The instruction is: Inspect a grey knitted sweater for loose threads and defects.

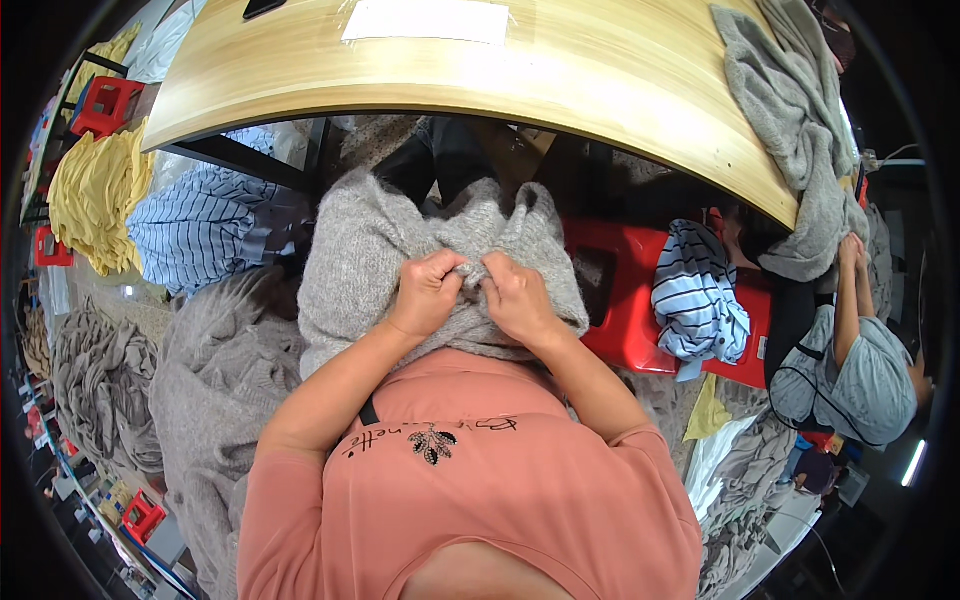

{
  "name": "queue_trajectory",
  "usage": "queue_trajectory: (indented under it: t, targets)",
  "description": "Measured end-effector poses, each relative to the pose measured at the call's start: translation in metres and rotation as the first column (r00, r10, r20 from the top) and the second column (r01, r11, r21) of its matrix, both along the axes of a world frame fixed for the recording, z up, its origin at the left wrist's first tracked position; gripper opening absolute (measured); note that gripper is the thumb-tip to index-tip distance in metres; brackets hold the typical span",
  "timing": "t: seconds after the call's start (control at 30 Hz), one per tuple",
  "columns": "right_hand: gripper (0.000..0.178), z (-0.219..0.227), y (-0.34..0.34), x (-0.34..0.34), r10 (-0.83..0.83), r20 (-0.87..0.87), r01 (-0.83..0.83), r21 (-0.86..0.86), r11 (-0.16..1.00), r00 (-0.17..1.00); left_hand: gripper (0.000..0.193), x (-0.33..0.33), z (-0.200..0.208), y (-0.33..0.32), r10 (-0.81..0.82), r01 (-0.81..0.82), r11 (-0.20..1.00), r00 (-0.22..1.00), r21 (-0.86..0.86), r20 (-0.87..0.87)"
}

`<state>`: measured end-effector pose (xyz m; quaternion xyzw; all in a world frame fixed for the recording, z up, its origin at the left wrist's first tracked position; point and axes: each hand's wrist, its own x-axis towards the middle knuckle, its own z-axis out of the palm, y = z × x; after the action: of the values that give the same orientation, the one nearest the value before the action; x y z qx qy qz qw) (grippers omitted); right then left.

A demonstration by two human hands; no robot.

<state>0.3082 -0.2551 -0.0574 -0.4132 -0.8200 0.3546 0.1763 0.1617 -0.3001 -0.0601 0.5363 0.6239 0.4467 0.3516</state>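
Mid-frame, left hand (430, 291) and right hand (519, 299) pinch a fuzzy grey knit garment (352, 262), likely soft, best gripped where bunched.

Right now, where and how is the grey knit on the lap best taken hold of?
I'd pinch the grey knit at its gathered fold, coming from both sides, as the left hand and right hand do. It looks soft and puckers up there, giving the grip a small ridge; elsewhere it spreads loosely.
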Motion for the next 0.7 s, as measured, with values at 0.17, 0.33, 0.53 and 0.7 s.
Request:
queue_trajectory:
  t: [0.17, 0.33, 0.53, 0.7]
  targets:
    - [0.017, -0.008, -0.007, -0.005, -0.115, -0.054, 0.116, 0.016, 0.993, 0.992, 0.018, 0.003, -0.008, -0.002, 0.023, 0.020, 0.983, 0.973, 0.183, -0.229]
    - [0.013, -0.011, -0.005, -0.013, -0.251, -0.154, 0.230, -0.141, 0.963, 0.956, 0.017, 0.007, -0.007, -0.005, 0.058, 0.074, 0.947, 0.918, 0.313, -0.392]
    - [0.016, -0.007, -0.005, -0.017, -0.201, -0.261, 0.232, 0.093, 0.968, 0.944, 0.018, 0.006, -0.001, -0.003, 0.072, 0.087, 0.930, 0.910, 0.358, -0.408]
    - [0.010, -0.005, -0.002, -0.010, -0.042, -0.225, 0.112, 0.310, 0.944, 0.973, 0.019, 0.007, 0.000, -0.001, 0.073, 0.032, 0.958, 0.934, 0.286, -0.350]
